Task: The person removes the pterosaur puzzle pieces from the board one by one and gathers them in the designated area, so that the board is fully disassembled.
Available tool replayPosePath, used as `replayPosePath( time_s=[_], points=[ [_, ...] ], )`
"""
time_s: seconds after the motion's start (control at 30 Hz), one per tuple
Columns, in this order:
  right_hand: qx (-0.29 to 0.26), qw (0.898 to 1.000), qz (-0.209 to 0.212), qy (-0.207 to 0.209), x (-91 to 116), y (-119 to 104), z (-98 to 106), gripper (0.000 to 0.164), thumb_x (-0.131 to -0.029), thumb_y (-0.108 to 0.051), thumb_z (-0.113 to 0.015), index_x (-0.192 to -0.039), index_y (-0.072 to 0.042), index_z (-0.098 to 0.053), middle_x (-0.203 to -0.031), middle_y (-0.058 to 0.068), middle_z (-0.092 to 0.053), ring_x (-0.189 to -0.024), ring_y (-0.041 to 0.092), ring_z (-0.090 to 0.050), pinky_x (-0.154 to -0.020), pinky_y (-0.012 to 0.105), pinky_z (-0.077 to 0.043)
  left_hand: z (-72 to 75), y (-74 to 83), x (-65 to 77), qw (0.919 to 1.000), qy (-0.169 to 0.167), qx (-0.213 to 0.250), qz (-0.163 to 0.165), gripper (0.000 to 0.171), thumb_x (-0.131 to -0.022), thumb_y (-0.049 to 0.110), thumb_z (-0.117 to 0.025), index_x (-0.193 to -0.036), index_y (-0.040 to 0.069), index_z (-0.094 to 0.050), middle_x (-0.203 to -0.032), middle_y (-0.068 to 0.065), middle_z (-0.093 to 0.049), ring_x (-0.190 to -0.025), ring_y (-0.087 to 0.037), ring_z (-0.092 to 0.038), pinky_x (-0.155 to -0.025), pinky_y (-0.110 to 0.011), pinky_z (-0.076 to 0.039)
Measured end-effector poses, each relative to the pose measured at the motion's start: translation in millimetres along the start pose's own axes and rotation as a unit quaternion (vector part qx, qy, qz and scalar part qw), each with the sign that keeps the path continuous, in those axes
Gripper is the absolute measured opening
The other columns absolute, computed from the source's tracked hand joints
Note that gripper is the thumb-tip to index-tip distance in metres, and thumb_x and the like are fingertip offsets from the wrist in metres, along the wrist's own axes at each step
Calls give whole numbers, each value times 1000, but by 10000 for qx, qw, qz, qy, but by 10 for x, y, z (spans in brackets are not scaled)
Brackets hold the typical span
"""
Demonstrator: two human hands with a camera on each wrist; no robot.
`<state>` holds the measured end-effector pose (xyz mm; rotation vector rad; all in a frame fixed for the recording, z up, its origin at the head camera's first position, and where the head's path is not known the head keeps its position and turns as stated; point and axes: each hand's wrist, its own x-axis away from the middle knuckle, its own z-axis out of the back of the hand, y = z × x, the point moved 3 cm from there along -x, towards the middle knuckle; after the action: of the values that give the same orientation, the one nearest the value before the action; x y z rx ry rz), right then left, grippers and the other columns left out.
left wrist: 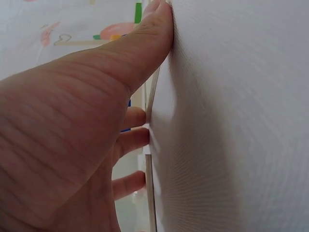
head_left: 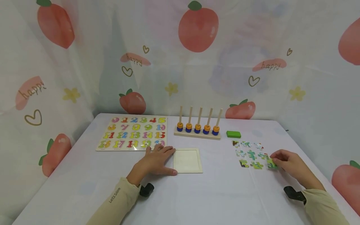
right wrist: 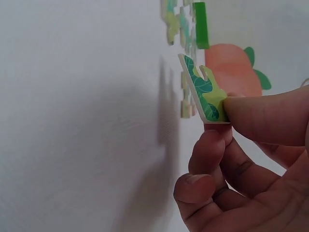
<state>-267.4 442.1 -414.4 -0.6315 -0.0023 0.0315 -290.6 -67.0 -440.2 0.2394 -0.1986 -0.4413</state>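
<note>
A green corner jigsaw piece [right wrist: 205, 94] is pinched between the thumb and fingers of my right hand [head_left: 292, 165], raised off the table in the right wrist view. Several loose jigsaw pieces [head_left: 251, 154] lie in rows to the left of that hand. My left hand [head_left: 157, 160] rests with spread fingers at the left side of a square wooden puzzle frame [head_left: 187, 161]. Its thumb [left wrist: 140, 48] and fingers touch the table and the frame's edge. Some fingertips reach the lower edge of a number board [head_left: 135, 132].
Behind the frame stands a wooden peg rack [head_left: 197, 134] with orange and blue beads on its upright pegs. A green block [head_left: 233, 134] lies behind the jigsaw pieces. White cloth covers the table [head_left: 213, 200], and a fruit-print curtain [head_left: 163, 62] hangs around it.
</note>
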Motion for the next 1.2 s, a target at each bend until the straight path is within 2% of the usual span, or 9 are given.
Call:
replayPosePath(
  time_s=[0.17,0.37,0.6,0.87,1.07,1.2],
  points=[
    [-63,10000,11,30,-21,100,-33,18,-106,-7,-65,-115,9,-67,-100,9,-69,-81,12,-52,-65,26,-46,0,16,7,10000,2,-3,-6,97,-85,69,-80,-164,24,-46,-169,1,-40,-157,-38,-26,-121,-77,-15],
    [90,9999,71,51,-57,104,-48,18,-105,-8,-66,-112,8,-68,-102,10,-70,-84,12,-54,-67,25,-46,23,34,17,10000,6,-40,54,97,-86,68,-81,-164,24,-45,-170,1,-40,-158,-38,-25,-121,-77,-14],
    [322,9993,142,109,-64,104,-50,12,-102,-5,-67,-108,6,-70,-99,11,-71,-86,18,-55,-67,25,-45,16,51,5,10000,1,-49,45,97,-86,69,-80,-165,24,-44,-170,1,-39,-159,-39,-23,-121,-77,-14],
    [362,9993,66,83,-94,98,-24,14,-104,-6,-64,-109,7,-69,-100,11,-70,-89,22,-55,-67,26,-46,52,89,-9,9999,-96,21,78,97,-86,67,-81,-165,24,-44,-170,0,-38,-160,-40,-21,-122,-77,-13],
    [407,9988,-130,250,-96,-59,-49,25,-108,-14,-60,-116,9,-66,-100,15,-69,-90,29,-57,-69,33,-47,47,76,-2,9997,-215,89,53,95,-86,67,-81,-164,24,-46,-171,-1,-38,-160,-38,-20,-122,-76,-12],
    [566,9973,71,465,-81,-295,-103,31,-110,-18,-58,-121,10,-64,-107,22,-69,-97,38,-61,-75,43,-52,56,24,7,9996,-116,235,-81,87,-91,66,-76,-162,24,-48,-171,-2,-38,-160,-37,-23,-123,-75,-14]
  ],
)
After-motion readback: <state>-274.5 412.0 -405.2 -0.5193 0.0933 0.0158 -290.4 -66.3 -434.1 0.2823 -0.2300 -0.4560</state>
